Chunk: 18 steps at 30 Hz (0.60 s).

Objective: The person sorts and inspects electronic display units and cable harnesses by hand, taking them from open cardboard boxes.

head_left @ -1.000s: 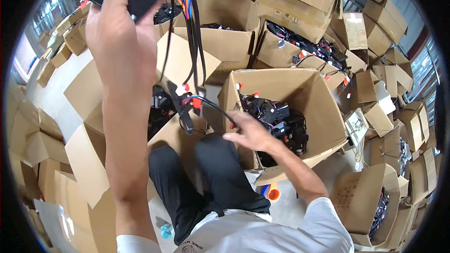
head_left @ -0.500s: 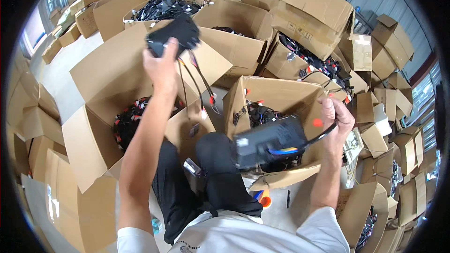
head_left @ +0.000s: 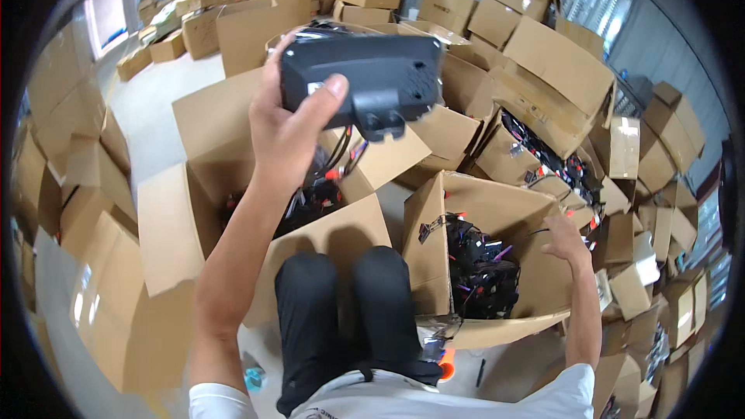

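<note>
Raised in front of me, my left hand (head_left: 291, 120) grips a black plastic device housing (head_left: 365, 70) by its left end, thumb across its face. The housing has a small bracket on its lower edge and a cluster of holes at its right end; cables hang behind it. At the right wall of an open carton (head_left: 500, 334), my right hand (head_left: 566, 240) has its fingers apart and holds nothing that I can see. Inside that carton lie black devices and tangled cables (head_left: 485, 271). Below my left hand, another open carton (head_left: 326, 237) contains black cabled parts (head_left: 314, 202).
Cartons stand stacked along the right and back. One behind the right-hand carton holds more black cabled parts (head_left: 543, 147). A flattened-looking carton (head_left: 124, 302) is at my left. On the floor near my knees are an orange round object (head_left: 446, 365) and a dark pen-like stick (head_left: 480, 372).
My right hand has let go of the cabled black device it was holding over the right carton. My left hand has brought its housing rightward and turned it. The view has shifted.
</note>
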Each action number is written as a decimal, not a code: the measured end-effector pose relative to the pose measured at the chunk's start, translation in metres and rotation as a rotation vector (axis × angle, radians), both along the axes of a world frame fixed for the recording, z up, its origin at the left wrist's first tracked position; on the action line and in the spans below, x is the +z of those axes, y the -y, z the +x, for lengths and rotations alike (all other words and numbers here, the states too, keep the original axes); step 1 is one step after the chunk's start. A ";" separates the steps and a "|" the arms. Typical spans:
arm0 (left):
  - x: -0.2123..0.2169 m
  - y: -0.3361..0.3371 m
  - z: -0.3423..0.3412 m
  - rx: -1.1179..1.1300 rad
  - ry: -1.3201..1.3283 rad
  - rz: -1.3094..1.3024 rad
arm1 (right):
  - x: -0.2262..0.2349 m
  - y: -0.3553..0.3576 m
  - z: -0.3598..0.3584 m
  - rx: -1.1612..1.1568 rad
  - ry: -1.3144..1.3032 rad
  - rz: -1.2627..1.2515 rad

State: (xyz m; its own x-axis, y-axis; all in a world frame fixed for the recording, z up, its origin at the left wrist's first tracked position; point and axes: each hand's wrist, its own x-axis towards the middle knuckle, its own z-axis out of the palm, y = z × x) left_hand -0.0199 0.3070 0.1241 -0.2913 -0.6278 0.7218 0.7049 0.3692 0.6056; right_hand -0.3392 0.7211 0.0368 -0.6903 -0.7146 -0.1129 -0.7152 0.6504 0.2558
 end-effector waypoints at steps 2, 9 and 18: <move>-0.009 -0.015 0.001 0.001 0.023 -0.012 | 0.025 0.045 0.029 0.296 0.230 -0.507; -0.041 -0.048 0.010 0.075 0.189 -0.080 | 0.078 0.272 0.187 -0.027 1.429 -1.709; -0.041 0.001 0.039 0.416 0.021 -0.177 | 0.063 0.331 0.223 0.272 1.077 -1.905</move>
